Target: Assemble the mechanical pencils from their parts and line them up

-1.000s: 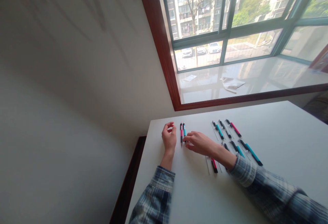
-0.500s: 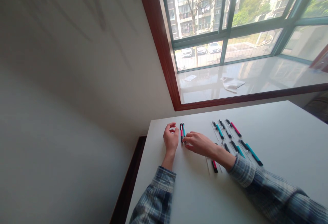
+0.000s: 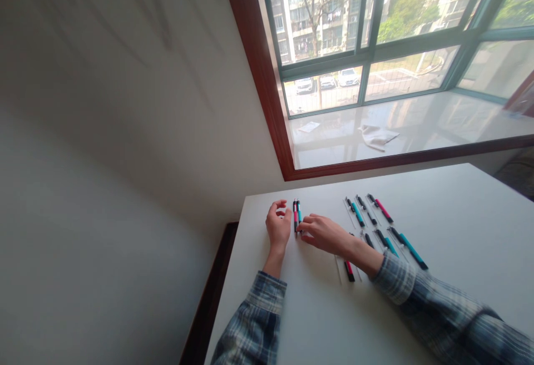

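At the lower centre of the frame, a red pen (image 3: 295, 215) and a teal pen (image 3: 299, 211) are seen laid side by side on a white table (image 3: 312, 309), both pointed roughly toward the bottom of the frame; between the two hands they are flanked closely. The left hand (image 3: 278, 227) is placed just left of the red pen, its fingers loosely curled, with a gap left between thumb and fingertips and nothing seen to be held; the right hand (image 3: 323, 232) is reached in from the lower right, its fingertips brought to the lower end of the teal pen, which is partly covered by them; whether that end is pinched or merely touched cannot be told.

Right of centre, disassembled pen parts are spread in two rows; in the upper row a teal barrel (image 3: 357, 215) and a red barrel (image 3: 384, 211) are shown, while the lower row is partly hidden by the right forearm; thin refills (image 3: 350, 214) are laid alongside. In the upper right, a crumpled cloth (image 3: 379, 137) is seen on a windowsill (image 3: 334, 151).
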Tool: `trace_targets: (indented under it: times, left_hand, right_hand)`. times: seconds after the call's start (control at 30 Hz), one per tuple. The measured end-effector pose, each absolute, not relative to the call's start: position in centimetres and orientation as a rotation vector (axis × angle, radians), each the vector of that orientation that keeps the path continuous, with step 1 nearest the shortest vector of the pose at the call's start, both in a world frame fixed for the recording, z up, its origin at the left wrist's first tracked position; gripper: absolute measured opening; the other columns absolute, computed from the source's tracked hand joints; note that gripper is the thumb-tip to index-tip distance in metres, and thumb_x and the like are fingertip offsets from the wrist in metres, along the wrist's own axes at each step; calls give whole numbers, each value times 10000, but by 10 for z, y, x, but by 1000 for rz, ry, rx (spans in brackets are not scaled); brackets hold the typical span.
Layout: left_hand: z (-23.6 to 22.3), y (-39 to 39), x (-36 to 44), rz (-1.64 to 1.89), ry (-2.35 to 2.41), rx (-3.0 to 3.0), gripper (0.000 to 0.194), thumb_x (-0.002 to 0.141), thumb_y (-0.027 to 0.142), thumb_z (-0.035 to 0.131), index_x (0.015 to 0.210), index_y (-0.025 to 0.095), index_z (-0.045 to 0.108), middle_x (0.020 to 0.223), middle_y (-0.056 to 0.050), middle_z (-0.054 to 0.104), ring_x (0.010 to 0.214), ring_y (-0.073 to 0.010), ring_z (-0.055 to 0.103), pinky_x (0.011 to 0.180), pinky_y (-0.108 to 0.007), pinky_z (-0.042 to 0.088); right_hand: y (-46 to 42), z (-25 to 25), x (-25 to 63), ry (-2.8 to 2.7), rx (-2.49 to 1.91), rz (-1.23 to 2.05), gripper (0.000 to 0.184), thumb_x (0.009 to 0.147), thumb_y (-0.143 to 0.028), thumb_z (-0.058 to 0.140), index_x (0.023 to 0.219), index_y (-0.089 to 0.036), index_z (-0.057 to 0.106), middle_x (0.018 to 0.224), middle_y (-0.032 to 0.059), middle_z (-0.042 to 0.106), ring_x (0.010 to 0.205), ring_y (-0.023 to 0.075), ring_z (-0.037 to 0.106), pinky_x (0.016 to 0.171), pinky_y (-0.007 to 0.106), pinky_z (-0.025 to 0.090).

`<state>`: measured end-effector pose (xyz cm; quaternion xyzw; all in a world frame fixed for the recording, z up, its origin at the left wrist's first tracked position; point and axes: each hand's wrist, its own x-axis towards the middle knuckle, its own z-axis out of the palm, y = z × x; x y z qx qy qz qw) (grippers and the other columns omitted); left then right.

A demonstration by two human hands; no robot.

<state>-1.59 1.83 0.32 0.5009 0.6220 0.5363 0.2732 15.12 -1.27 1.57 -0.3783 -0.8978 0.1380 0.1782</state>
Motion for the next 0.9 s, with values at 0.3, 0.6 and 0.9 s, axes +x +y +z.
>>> trace_targets:
  times: [0.3, 0.6, 0.9]
  left_hand:
    - [3, 19, -16, 1430, 1683, 1379, 186, 791, 183, 673, 968, 211, 726, 1003, -73, 711, 779, -184, 627, 765, -324, 523]
    - [-2, 18, -19, 1444, 1653, 1410, 192, 808, 194, 663, 992, 208, 716, 1023, -68, 708, 798, -174, 635, 749, -299, 521]
    - [-14, 18, -25, 1411, 1655, 1486, 217, 836, 233, 637, 1041, 201, 701, 1061, -66, 713, 768, -150, 610, 668, -256, 514]
  right_hand:
    - [-13, 19, 151, -2549, -1078, 391, 169, 980, -186, 644, 1133, -182, 713, 1032, 99, 745, 941, 233, 700, 787, 307, 532]
    - [-1, 30, 171, -2483, -1113, 360, 239, 951, -225, 702, 1189, -202, 696, 1095, 112, 756, 1026, 261, 711, 852, 346, 543]
    - [48, 37, 269, -2266, -1352, 290, 262, 876, -130, 669, 1093, -249, 753, 972, 28, 796, 888, 232, 738, 792, 350, 542]
